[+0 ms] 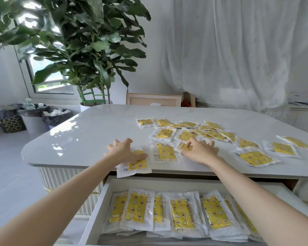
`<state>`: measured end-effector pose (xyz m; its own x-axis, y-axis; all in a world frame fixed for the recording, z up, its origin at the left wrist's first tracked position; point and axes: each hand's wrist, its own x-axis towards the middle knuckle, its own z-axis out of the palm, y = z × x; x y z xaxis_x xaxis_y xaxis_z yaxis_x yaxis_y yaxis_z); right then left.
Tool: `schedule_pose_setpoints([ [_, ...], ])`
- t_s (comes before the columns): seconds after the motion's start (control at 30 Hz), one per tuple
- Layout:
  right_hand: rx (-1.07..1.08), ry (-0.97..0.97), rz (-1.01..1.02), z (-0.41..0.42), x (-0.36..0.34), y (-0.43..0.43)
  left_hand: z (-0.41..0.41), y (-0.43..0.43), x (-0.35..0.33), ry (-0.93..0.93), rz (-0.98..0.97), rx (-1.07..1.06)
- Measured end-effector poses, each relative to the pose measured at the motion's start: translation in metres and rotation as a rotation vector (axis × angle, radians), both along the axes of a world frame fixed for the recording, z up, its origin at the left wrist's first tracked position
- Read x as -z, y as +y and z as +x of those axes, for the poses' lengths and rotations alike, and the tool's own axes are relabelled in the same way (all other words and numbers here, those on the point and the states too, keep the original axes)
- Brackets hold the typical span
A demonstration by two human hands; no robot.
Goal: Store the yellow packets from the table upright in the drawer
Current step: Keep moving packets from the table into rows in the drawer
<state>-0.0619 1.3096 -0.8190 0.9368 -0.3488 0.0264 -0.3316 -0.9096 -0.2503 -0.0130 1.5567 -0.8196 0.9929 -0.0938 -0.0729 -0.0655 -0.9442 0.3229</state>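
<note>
Two packets engaged: our left hand (123, 151), fingers flat, pins a clear-wrapped yellow packet (138, 165) overhanging the glossy white table (96, 135), likely easing pickup above the white drawer (100, 201), lower centre; right hand (201, 151) curls onto another packet (185, 147), grip unclear.

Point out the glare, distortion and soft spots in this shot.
Head view: window daylight throws white glare patches on the glossy table at its left; the wide-angle lens bows the table edge and the drawer rim; the plant leaves up top look soft; the curtain is washed out.
</note>
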Motion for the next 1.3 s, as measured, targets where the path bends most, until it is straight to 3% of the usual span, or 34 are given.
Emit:
schedule_pose_setpoints([
  [0.23,0.151,0.049,0.285,-0.008,-0.010,-0.005,-0.018,0.011,-0.009,0.060,-0.050,0.072],
  [0.4,0.181,-0.108,0.362,-0.016,-0.014,-0.008,-0.025,0.012,-0.009,0.019,0.015,0.086],
  [0.53,0.122,-0.269,0.775,-0.004,-0.026,0.015,-0.023,0.015,-0.007,0.012,-0.024,0.069],
  [0.6,0.050,-0.247,0.850,0.002,-0.029,0.034,-0.021,0.016,-0.006,-0.010,-0.050,0.090],
  [0.83,-0.017,-0.098,0.406,0.017,-0.006,0.063,-0.020,0.021,-0.012,0.047,-0.117,0.175],
  [1.0,-0.117,-0.016,0.398,0.015,-0.020,0.065,-0.024,0.029,-0.019,0.145,-0.242,0.204],
  [1.3,-0.203,0.080,0.253,0.001,-0.026,0.068,-0.046,0.037,-0.018,0.181,-0.169,0.361],
])
